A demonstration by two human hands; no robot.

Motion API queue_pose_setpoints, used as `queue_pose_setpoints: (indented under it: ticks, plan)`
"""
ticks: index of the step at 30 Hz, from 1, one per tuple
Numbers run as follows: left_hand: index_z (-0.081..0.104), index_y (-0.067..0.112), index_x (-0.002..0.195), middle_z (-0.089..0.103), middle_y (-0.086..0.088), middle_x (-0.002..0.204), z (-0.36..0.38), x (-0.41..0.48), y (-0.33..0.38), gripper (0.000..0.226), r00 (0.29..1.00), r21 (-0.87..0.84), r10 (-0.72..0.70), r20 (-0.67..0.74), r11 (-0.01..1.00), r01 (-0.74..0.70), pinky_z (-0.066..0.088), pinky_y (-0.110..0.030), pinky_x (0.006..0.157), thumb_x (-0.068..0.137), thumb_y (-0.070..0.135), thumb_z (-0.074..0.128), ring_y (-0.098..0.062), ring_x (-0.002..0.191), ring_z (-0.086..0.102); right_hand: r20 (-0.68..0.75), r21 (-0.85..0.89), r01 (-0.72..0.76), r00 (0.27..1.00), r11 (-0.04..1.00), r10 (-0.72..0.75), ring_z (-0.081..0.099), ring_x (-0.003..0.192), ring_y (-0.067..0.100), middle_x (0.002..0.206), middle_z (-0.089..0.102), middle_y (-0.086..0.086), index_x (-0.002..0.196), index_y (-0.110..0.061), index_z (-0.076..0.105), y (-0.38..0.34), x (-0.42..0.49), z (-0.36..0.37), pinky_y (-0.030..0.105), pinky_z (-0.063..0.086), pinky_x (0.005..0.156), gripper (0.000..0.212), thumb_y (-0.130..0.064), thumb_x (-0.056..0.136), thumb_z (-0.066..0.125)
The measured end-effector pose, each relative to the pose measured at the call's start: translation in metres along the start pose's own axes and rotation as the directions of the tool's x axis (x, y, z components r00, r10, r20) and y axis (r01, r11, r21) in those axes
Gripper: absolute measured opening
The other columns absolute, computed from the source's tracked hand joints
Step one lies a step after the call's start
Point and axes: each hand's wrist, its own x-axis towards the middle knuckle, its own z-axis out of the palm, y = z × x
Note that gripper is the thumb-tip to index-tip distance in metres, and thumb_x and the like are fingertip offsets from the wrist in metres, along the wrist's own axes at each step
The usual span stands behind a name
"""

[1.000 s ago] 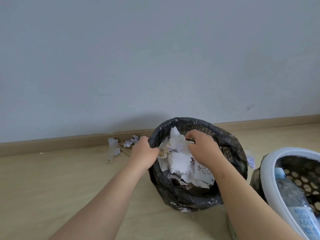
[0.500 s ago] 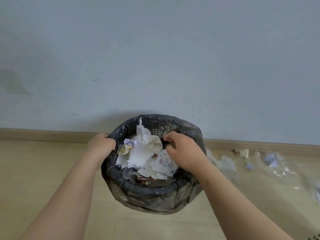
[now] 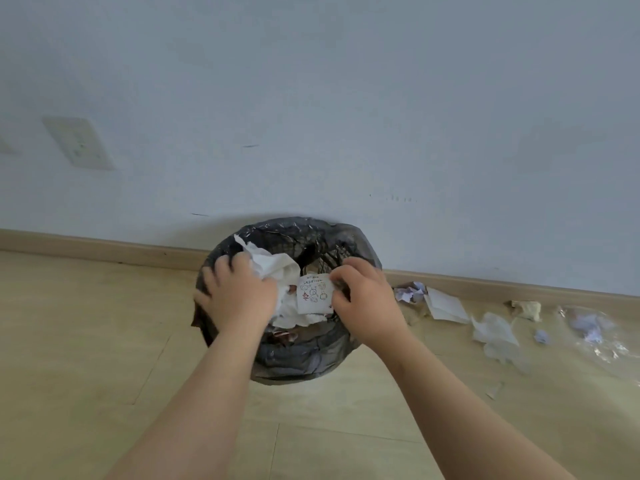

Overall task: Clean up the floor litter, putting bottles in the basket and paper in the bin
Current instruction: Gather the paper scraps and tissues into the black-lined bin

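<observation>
The bin, a round mesh one lined with a black bag, stands on the floor against the wall and holds crumpled white paper. My left hand lies on top of that paper at the bin's left side, thumb spread over the rim, pressing down. A small printed paper slip sits on the pile, and my right hand pinches its right edge with curled fingers. Neither a bottle nor the basket is in view.
Loose litter lies on the wooden floor to the right of the bin along the skirting: purple-white scraps, a flat white sheet, a tissue, a beige wad and clear plastic wrap. A wall socket is at the upper left.
The view swung left, so the basket with the bottle dropped out of sight. My left hand left the bin's rim and came onto the paper; my right hand stayed at the printed slip.
</observation>
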Motion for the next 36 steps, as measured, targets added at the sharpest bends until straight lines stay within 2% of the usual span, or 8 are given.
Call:
queue_pose_setpoints:
  ticks: [6,10,13,16,19,23,30,36]
  plan:
    - [0.049,0.022,0.13,0.047,-0.002,0.136,0.02,-0.038,0.063,0.04,0.955,-0.129,0.289,0.074,0.952,-0.278,0.035,-0.041,0.104,0.09,0.022,0.048,-0.024,0.126,0.04,-0.077,0.149,-0.149,0.984,0.977,0.162,0.045,0.117,0.018,0.128,0.049,-0.006,0.113,-0.017,0.061,0.027,-0.005,-0.02,0.03,0.039,0.096,0.028,-0.012,0.089,0.048]
    - [0.058,0.018,0.117,0.049,-0.001,0.129,0.038,-0.068,0.104,0.03,0.9,-0.132,0.436,-0.003,0.892,-0.432,0.036,-0.037,0.095,0.089,0.017,0.049,-0.026,0.121,0.04,-0.065,0.226,-0.266,0.956,0.937,0.287,0.05,0.113,0.018,0.121,0.055,-0.002,0.111,-0.015,0.062,0.066,-0.018,-0.035,0.027,0.04,0.091,0.026,-0.013,0.088,0.05]
    - [0.067,0.008,0.097,0.058,-0.009,0.114,0.062,-0.092,0.131,0.02,0.688,-0.147,0.721,-0.086,0.674,-0.724,0.044,-0.039,0.078,0.079,0.006,0.058,-0.032,0.102,0.056,-0.052,0.254,-0.378,0.914,0.89,0.403,0.047,0.116,0.016,0.122,0.053,-0.001,0.113,-0.015,0.061,0.102,-0.034,-0.047,0.022,0.034,0.085,0.025,-0.019,0.091,0.051]
    - [0.067,0.009,0.095,0.058,-0.003,0.109,0.092,-0.114,0.147,0.018,0.544,-0.224,0.839,0.013,0.533,-0.816,0.042,-0.03,0.073,0.081,0.005,0.057,-0.025,0.095,0.058,-0.007,0.22,-0.506,0.854,0.834,0.52,0.05,0.11,0.018,0.129,0.049,0.004,0.117,-0.013,0.058,0.142,-0.052,-0.05,0.025,0.037,0.084,0.029,-0.019,0.09,0.05]
    - [0.062,0.014,0.111,0.05,0.005,0.121,0.128,-0.128,0.147,0.025,0.546,-0.29,0.81,0.212,0.586,-0.757,0.042,-0.028,0.082,0.089,0.012,0.049,-0.016,0.107,0.05,0.07,0.144,-0.618,0.785,0.773,0.615,0.053,0.11,0.022,0.136,0.042,0.005,0.126,-0.014,0.051,0.184,-0.073,-0.044,0.027,0.042,0.085,0.037,-0.017,0.089,0.049]
    - [0.052,0.02,0.125,0.042,0.005,0.134,0.167,-0.132,0.137,0.035,0.573,-0.197,0.633,0.521,0.742,-0.641,0.042,-0.031,0.092,0.092,0.016,0.044,-0.017,0.119,0.044,0.143,0.051,-0.711,0.7,0.701,0.7,0.045,0.124,0.025,0.142,0.036,0.005,0.132,-0.016,0.047,0.229,-0.1,-0.04,0.036,0.04,0.101,0.043,-0.018,0.089,0.048]
    - [0.007,0.027,0.149,-0.001,-0.004,0.157,0.225,-0.152,0.118,0.073,0.449,0.059,0.422,0.788,0.674,-0.737,0.035,-0.04,0.106,0.091,0.035,0.05,-0.029,0.142,0.015,0.1,0.003,-0.807,0.588,0.59,0.803,0.037,0.132,0.029,0.15,0.025,0.007,0.141,-0.018,0.038,0.296,-0.141,-0.037,0.038,0.037,0.105,0.057,-0.017,0.086,0.052]
    - [0.008,0.029,0.149,0.003,-0.001,0.157,0.255,-0.169,0.112,0.078,0.467,0.181,0.327,0.821,0.627,-0.758,0.029,-0.04,0.112,0.086,0.036,0.054,-0.035,0.145,0.002,0.235,-0.033,-0.699,0.689,0.714,0.686,0.031,0.136,0.029,0.155,0.017,0.004,0.145,-0.029,0.029,0.304,-0.137,-0.001,0.036,0.032,0.107,0.067,-0.015,0.084,0.053]
